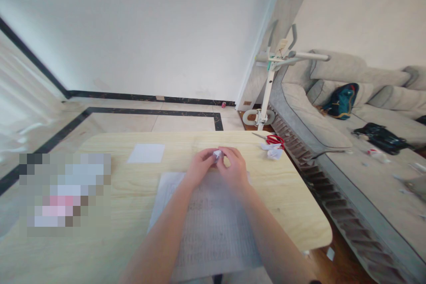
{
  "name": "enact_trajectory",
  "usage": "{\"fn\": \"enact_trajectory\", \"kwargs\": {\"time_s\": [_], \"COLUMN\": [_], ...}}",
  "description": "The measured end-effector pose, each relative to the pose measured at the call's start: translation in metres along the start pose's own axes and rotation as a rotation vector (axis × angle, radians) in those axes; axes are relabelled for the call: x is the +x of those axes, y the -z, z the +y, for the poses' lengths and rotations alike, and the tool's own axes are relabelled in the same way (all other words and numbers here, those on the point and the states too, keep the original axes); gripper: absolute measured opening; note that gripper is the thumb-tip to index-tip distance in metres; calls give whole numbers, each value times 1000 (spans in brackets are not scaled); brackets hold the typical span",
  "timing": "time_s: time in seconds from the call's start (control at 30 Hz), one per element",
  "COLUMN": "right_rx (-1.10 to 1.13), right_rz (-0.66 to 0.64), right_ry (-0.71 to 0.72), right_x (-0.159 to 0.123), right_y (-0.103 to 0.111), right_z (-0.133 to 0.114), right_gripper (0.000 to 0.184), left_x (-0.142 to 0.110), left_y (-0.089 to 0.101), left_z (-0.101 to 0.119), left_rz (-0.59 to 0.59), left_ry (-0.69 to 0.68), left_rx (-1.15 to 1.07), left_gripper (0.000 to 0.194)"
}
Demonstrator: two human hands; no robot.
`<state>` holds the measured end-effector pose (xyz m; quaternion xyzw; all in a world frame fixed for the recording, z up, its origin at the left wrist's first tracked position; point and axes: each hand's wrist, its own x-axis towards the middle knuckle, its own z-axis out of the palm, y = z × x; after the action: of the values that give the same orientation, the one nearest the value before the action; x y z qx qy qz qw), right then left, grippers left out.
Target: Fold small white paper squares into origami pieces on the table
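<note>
Between my two hands is a small piece of folded white paper (pixel 217 154), held above the far part of the table. My left hand (pixel 200 165) pinches it from the left, and my right hand (pixel 234 164) grips it from the right with bent fingers. Most of the paper is hidden by the fingers, so its exact shape cannot be made out. Beneath my forearms lies a large printed sheet (pixel 216 230), which reaches the table's near edge.
A blank white paper (pixel 146 153) lies left on the wooden table (pixel 133 204). At the far right corner are red-handled scissors (pixel 275 140) and crumpled white paper (pixel 273 153). A blurred-out patch (pixel 66 195) covers the left side. A grey sofa (pixel 319 133) stands at right.
</note>
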<state>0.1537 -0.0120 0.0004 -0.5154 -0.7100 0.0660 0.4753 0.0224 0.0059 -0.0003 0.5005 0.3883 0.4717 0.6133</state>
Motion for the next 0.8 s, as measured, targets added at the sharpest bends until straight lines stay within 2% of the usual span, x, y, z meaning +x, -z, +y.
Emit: {"fn": "enact_trajectory", "kwargs": {"time_s": [0.4, 0.8], "right_rx": [42, 86], "right_rz": [5, -6], "right_ry": [32, -36], "right_x": [-2, 0], "right_y": [-3, 0], "right_z": [1, 2], "right_gripper": [36, 28], "left_x": [0, -1], "left_y": [-1, -4], "left_z": [0, 6], "left_rz": [56, 74], "left_ry": [14, 41], "left_rx": [28, -1], "left_gripper": [21, 19]}}
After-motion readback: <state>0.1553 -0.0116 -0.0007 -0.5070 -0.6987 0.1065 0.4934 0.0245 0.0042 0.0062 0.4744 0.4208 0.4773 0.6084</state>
